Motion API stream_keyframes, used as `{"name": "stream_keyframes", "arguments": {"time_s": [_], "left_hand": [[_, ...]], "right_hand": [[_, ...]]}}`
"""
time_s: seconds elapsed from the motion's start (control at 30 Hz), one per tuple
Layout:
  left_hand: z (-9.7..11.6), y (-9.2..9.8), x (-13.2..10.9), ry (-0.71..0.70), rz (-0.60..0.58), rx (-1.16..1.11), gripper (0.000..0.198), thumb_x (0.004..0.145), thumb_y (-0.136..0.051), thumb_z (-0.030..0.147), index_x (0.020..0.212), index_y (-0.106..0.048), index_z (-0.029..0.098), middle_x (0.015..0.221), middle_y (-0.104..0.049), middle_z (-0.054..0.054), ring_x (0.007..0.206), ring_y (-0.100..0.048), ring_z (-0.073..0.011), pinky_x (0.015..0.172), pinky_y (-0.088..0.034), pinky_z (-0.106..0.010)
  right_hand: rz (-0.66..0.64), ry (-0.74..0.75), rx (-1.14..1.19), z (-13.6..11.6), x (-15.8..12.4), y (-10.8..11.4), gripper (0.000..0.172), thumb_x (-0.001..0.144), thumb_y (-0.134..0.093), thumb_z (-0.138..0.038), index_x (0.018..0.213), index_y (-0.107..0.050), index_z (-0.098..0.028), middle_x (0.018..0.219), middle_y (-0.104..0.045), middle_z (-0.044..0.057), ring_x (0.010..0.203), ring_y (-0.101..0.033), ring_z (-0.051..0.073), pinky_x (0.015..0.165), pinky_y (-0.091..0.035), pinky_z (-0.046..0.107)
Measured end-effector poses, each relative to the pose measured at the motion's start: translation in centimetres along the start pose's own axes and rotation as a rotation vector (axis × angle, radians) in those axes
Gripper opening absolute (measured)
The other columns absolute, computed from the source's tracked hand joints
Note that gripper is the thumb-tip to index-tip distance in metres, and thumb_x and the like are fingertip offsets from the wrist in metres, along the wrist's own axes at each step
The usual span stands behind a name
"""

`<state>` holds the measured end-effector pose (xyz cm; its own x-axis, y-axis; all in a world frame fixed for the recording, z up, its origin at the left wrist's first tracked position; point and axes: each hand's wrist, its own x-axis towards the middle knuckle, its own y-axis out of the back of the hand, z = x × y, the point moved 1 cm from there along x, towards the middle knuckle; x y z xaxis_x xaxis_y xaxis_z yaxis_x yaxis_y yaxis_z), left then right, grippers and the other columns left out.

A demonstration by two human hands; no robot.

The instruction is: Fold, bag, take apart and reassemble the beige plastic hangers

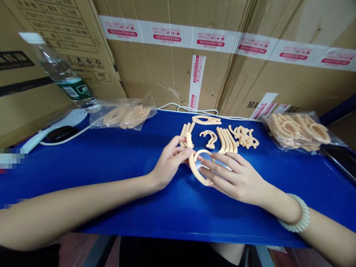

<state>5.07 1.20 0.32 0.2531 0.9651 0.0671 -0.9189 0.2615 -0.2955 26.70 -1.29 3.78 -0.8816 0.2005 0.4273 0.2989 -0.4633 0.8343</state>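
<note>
Cardboard cartons (155,63), tape-banded, across the top of the frame; contents, if any, hidden from me.

Worktop (133,217), blue, spanning the middle and lower frame.

Water bottle (66,74), clear, green label, white cap on, upper left; how full, I cannot tell.

Plastic bags, clear, two. Right-hand bag (299,131), at the right of the frame: packed with peach-coloured curved parts. Left-hand bag (125,113), left of centre: similar parts, apparently fewer.

Hands, two. Left hand (172,159): fingers closed in a pinch near the upper end of the curved bar. Right hand (239,178): fingers spread and extended at the bar's lower end, tips against or just behind it; with the thumb hidden, I cannot tell whether they grip.

Curved bar (194,168), peach-coloured, holed at its upper end, raised at frame centre between both hands. A hook-shaped part (202,151) shows just beside it; whether joined, I cannot tell. Handling note: I would hold the pinch on the broad faces, clear of the hole, and brace the lower end with the right fingertips. Any pressure I would apply straight and close to the supported end; a slender curve like this may flex or twist if pushed mid-span.

Loose parts, upper centre: row of curved bars (226,141); heap of small hooks (244,137); pair of hooks (210,139), between that row and the held bar.
</note>
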Motion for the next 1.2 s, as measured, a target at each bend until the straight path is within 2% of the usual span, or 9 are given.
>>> {"name": "stream_keyframes", "arguments": {"time_s": [0.13,0.33,0.5,0.6,0.7,0.83,1.0,1.1,1.2], "left_hand": [[0.2,-0.1,0.0,-0.023,0.007,0.009,0.031,0.086,-0.069,0.037,0.103,-0.049,0.018,0.086,-0.074,-0.005,0.077,-0.073,-0.0201,0.068,-0.059,-0.033],[0.0,-0.2,0.1,-0.126,0.114,0.133,0.029,0.09,-0.066,0.036,0.106,-0.048,0.019,0.094,-0.07,-0.005,0.083,-0.07,-0.0185,0.068,-0.06,-0.03],[0.4,0.3,-0.6,-0.66,0.307,0.659,0.035,0.085,-0.073,0.025,0.113,-0.051,0.023,0.117,-0.061,-0.008,0.115,-0.062,-0.0233,0.101,-0.052,-0.044],[0.6,0.0,-1.4,-0.968,0.061,1.115,0.028,0.091,-0.07,0.026,0.115,-0.057,0.024,0.12,-0.066,-0.008,0.125,-0.058,-0.0262,0.119,-0.032,-0.057],[0.4,-0.6,-2.0,-1.152,-0.176,1.317,0.015,0.098,-0.061,0.027,0.112,-0.061,0.021,0.11,-0.074,-0.003,0.115,-0.064,-0.0217,0.125,-0.019,-0.058],[0.1,-1.1,-2.2,-1.182,-0.195,1.406,0.014,0.101,-0.054,0.021,0.093,-0.064,0.017,0.088,-0.074,-0.001,0.085,-0.067,-0.0158,0.116,-0.036,-0.048],[-0.2,-1.1,-2.1,-1.096,-0.276,1.511,0.024,0.103,-0.046,0.017,0.086,-0.063,0.016,0.083,-0.071,-0.002,0.075,-0.064,-0.0161,0.096,-0.047,-0.039],[-0.2,-1.1,-2.1,-1.111,-0.296,1.511,0.028,0.103,-0.043,0.016,0.083,-0.061,0.016,0.074,-0.066,-0.001,0.068,-0.06,-0.0164,0.076,-0.046,-0.034],[0.5,-1.1,-2.3,-1.142,-0.299,1.495,0.031,0.103,-0.04,0.015,0.079,-0.059,0.017,0.069,-0.064,-0.001,0.064,-0.057,-0.0157,0.07,-0.043,-0.033]], "right_hand": [[-0.005,-0.024,0.032,0.7,-0.3,-0.3,0.021,0.105,-0.054,-0.024,0.12,-0.068,-0.017,0.112,-0.075,0.008,0.122,-0.059,0.028,0.101,-0.044,0.046],[-0.033,-0.083,0.122,0.8,-0.1,-0.5,0.026,0.109,-0.046,-0.028,0.116,-0.066,-0.013,0.087,-0.07,0.007,0.098,-0.061,0.025,0.093,-0.043,0.045],[-0.035,-0.151,0.124,0.9,-0.2,-0.3,0.028,0.109,-0.045,-0.031,0.107,-0.067,-0.015,0.078,-0.065,0.004,0.08,-0.057,0.021,0.09,-0.039,0.044],[-0.015,-0.157,0.096,0.7,-0.2,-0.2,0.03,0.11,-0.043,-0.031,0.102,-0.068,-0.016,0.075,-0.063,0.003,0.078,-0.055,0.02,0.091,-0.037,0.045],[0.024,-0.136,0.055,0.3,-0.1,0.0,0.033,0.109,-0.045,-0.029,0.088,-0.067,-0.016,0.07,-0.058,0.001,0.074,-0.051,0.019,0.09,-0.037,0.045],[0.046,-0.098,-0.006,-0.5,0.1,0.0,0.029,0.108,-0.047,-0.023,0.091,-0.069,-0.015,0.067,-0.054,-0.001,0.073,-0.048,0.018,0.09,-0.037,0.045],[0.061,-0.081,-0.041,-0.9,0.0,-0.1,0.029,0.107,-0.049,-0.016,0.085,-0.068,-0.017,0.067,-0.053,-0.002,0.074,-0.048,0.017,0.093,-0.036,0.044],[0.068,-0.107,0.021,-1.1,0.0,0.0,0.027,0.106,-0.052,-0.021,0.086,-0.068,-0.016,0.068,-0.055,-0.001,0.074,-0.049,0.017,0.091,-0.036,0.043],[0.081,-0.152,0.129,-1.4,0.3,0.3,0.026,0.107,-0.051,-0.027,0.091,-0.068,-0.016,0.07,-0.058,0.0,0.075,-0.049,0.018,0.091,-0.035,0.044]]}}
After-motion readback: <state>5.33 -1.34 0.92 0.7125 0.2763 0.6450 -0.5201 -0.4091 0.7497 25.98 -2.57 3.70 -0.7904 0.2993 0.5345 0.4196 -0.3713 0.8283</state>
